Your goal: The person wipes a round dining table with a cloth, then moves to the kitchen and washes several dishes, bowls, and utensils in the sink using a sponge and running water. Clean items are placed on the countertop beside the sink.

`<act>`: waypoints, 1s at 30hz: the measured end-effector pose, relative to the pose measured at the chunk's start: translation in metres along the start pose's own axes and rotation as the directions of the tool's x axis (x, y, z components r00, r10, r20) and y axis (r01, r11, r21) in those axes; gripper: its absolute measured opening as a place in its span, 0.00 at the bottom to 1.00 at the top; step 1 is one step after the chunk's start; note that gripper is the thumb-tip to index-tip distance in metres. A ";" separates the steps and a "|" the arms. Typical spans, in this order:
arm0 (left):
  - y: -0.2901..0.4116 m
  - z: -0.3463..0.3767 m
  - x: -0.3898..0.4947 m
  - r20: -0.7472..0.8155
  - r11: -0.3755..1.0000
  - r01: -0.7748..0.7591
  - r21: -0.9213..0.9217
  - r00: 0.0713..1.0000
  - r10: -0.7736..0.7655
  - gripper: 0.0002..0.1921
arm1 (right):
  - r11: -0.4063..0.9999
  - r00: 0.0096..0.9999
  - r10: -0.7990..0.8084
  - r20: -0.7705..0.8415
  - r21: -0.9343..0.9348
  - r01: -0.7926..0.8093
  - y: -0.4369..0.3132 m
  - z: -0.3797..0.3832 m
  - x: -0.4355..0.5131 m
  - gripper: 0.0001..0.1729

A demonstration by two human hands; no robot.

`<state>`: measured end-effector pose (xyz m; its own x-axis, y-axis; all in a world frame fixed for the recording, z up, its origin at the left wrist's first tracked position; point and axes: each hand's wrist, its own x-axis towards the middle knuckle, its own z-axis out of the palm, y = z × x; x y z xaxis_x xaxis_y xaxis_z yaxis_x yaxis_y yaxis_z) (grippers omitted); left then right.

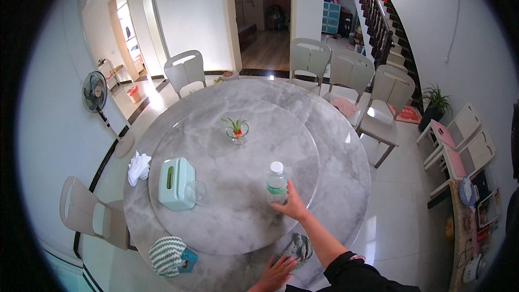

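Observation:
My right hand [291, 202] is wrapped around the lower side of a clear plastic bottle [277, 181] with a white cap and a green band. The bottle stands upright on the grey marbled turntable [227, 227] of a round table. At the table's near edge, the fingers of my left hand [277, 272] lie stretched over the left edge of a crumpled grey cloth [301, 247]. What is under that palm is hidden. Left of the bottle stands a mint-green tissue box [176, 184], with a clear round plastic or glass piece [196, 191] against its right side.
A glass bowl [238, 134] with a small plant stands farther back on the turntable. On the outer tabletop [344, 178] are white tissues [139, 167], a striped knitted item [166, 256] and a blue packet [188, 260]. Chairs [350, 73] and a standing fan [95, 91] surround the table.

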<state>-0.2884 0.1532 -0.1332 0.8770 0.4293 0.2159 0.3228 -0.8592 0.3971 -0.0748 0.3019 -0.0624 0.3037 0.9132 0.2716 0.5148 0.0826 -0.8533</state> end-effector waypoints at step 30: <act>0.031 -0.003 -0.067 -0.109 0.901 0.434 0.016 0.896 -0.430 0.26 | 0.641 0.862 0.015 0.506 -0.667 0.380 -0.013 0.055 -0.182 0.41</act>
<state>-0.3384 0.0988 -0.1330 0.6083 0.7846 0.1196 0.6772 -0.5917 0.4374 -0.1804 0.1564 -0.1253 -0.1362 0.9907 -0.0043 0.9799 0.1341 -0.1474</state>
